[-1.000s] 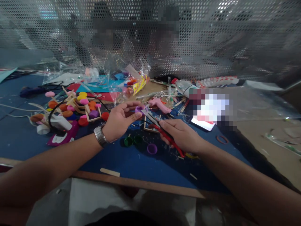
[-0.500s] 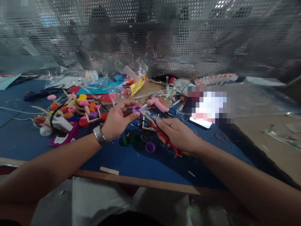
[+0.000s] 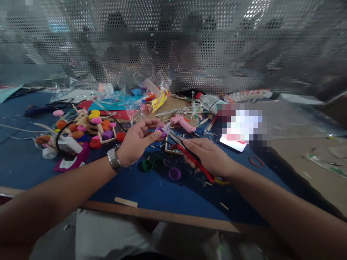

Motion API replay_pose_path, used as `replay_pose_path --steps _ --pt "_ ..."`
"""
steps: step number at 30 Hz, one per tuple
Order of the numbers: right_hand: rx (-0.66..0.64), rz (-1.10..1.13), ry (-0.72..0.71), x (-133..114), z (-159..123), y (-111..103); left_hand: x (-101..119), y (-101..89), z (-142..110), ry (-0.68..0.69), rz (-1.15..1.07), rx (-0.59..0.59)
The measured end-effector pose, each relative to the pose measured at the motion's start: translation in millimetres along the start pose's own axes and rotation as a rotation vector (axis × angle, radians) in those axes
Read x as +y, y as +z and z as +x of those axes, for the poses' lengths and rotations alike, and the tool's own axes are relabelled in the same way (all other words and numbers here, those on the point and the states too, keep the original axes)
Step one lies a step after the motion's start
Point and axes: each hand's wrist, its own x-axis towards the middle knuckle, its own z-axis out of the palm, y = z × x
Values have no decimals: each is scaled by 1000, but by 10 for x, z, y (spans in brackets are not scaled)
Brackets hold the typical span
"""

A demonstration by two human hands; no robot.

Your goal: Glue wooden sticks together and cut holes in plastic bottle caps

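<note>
My left hand [image 3: 135,141], with a metal watch on its wrist, pinches a small purple bottle cap [image 3: 162,130] between thumb and fingers. My right hand [image 3: 207,153] is wrapped round a red-handled cutter [image 3: 199,162] with a flat metal blade. The blade's tip meets the purple cap; whether it has gone in I cannot tell. Below my hands, two green caps [image 3: 148,165] and another purple cap [image 3: 175,174] lie on the blue table [image 3: 162,195]. A small wooden stick frame [image 3: 173,151] is partly hidden behind my right hand.
A pink glue gun [image 3: 183,123] lies beyond my hands, with a lit phone [image 3: 234,142] to the right. Stick pieces with coloured caps [image 3: 97,126] crowd the left, near a magenta box [image 3: 76,157]. Behind stand a plastic bottle [image 3: 210,103] and a perforated metal screen [image 3: 168,43].
The cap in my left hand has shifted slightly right and down and turned a little. The cutter has also moved slightly right and down. Both grips stay the same.
</note>
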Motion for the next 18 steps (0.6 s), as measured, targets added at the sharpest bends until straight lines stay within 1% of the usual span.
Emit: replay_pose_path --steps 4,10,13,18 --pt "-11 51 -11 -11 -9 -3 29 1 -16 -54 -93 -59" --pt "-38 9 -10 -12 -16 -8 27 20 -24 -108 -95 -110" --pt "-51 17 -4 -5 -15 -6 33 27 -25 -124 -113 -116" --pt "-31 51 -35 4 -26 2 57 34 -33 -135 -177 -121"
